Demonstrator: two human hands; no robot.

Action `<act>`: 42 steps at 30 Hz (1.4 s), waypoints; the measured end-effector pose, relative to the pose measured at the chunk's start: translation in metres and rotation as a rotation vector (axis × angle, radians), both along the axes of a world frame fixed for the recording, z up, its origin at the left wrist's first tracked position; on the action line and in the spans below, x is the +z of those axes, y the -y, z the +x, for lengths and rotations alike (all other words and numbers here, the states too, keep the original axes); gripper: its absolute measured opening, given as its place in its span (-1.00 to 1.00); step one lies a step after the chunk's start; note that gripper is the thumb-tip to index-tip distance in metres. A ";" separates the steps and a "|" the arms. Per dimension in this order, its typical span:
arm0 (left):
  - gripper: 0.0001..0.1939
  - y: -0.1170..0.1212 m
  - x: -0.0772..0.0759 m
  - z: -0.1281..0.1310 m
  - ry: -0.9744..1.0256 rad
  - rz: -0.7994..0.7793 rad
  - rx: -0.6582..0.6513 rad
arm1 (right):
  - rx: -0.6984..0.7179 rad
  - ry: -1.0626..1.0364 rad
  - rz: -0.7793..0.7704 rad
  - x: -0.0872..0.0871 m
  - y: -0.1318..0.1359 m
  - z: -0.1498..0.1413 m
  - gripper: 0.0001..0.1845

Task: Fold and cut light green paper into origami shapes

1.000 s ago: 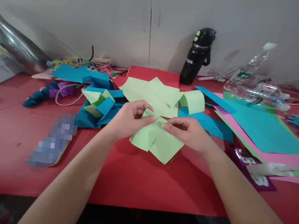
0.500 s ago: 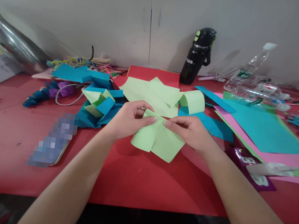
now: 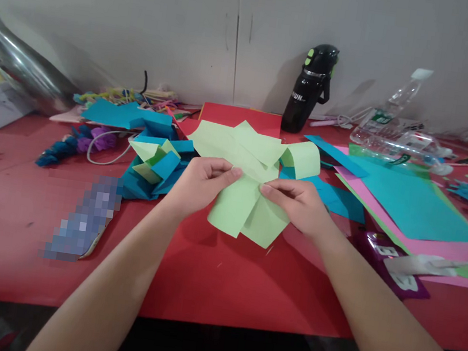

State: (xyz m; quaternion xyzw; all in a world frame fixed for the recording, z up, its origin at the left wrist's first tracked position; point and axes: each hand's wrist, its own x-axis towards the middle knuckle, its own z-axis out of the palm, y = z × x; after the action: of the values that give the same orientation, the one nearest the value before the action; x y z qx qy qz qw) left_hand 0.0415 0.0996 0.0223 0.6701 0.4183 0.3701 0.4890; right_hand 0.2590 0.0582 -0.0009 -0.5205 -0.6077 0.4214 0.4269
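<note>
A light green piece of paper (image 3: pixel 234 204) is held up between my two hands above the red table (image 3: pixel 201 287). Its lower part spreads into two flaps, the left one curved. My left hand (image 3: pixel 204 186) pinches its upper left edge between thumb and fingers. On the upper right side, my right hand (image 3: pixel 300 202) grips it the same way. Just behind lie more light green sheets (image 3: pixel 217 138), with a curled green strip (image 3: pixel 303 159) at their right. Left of my left hand sits a folded blue and green paper piece (image 3: pixel 152 170).
A phone (image 3: pixel 83 221), blurred out, lies at the left. At the back are a black bottle (image 3: pixel 309 87), a clear plastic bottle (image 3: pixel 393 111) and a metal flask (image 3: pixel 23 64). Coloured sheets (image 3: pixel 422 202) and a purple packet (image 3: pixel 395 265) lie at the right.
My left thumb has moved up and left toward the paper's top edge. The left flap now shows more of its surface and overlaps the right flap, which has tilted slightly.
</note>
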 end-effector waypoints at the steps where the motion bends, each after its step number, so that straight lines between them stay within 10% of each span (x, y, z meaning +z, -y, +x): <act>1: -0.67 -0.001 -0.001 0.000 0.006 0.027 0.034 | -0.006 0.005 0.013 0.000 0.000 0.000 -0.67; 11: -0.76 -0.003 -0.007 0.002 0.152 0.039 0.136 | 0.029 0.016 0.097 0.003 0.002 -0.003 -0.66; 42: -0.70 -0.017 -0.012 -0.012 -0.295 0.394 0.062 | -0.279 -0.068 0.193 -0.001 -0.002 0.009 -0.78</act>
State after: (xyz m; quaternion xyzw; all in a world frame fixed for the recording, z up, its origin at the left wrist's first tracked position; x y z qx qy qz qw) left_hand 0.0300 0.1167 0.0107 0.7861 0.4255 0.3573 0.2709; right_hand 0.2677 0.0601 -0.0015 -0.5419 -0.5525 0.3153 0.5493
